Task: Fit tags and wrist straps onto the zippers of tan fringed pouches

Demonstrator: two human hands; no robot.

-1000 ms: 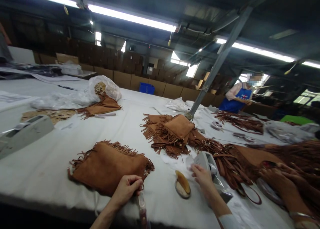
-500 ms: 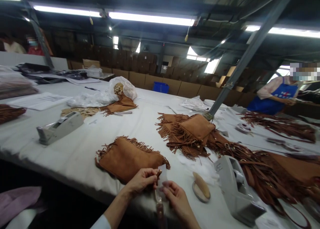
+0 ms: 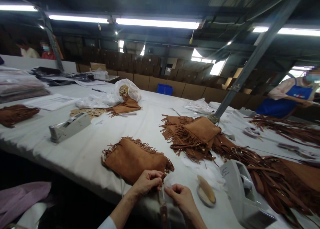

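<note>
At the table's front edge, my left hand [image 3: 148, 182] pinches the end of a brown leather strap [image 3: 163, 211] that hangs down toward me. A thin, translucent white sheet [image 3: 169, 180] lies against the strap's upper part, its edges blurred. Thumb and fingers of my right hand [image 3: 182, 196] are closed on that sheet, just right of the strap. Just beyond my left hand rests a brown suede fringed bag [image 3: 136, 159], lying flat. Whether the strap joins this bag is hidden by my fingers.
Grey tape dispensers stand at right [image 3: 246, 195] and left [image 3: 70, 126]. A round pad with a tan oval piece [image 3: 206, 190] lies right of my hand. Fringed bags [image 3: 202, 130] are piled behind it. A co-worker in a blue apron [image 3: 297, 96] stands far right.
The white sheet stood up flat beside the strap; now it is lower and lies closer around it. My right hand has drawn in toward the strap. The view has shifted slightly left.
</note>
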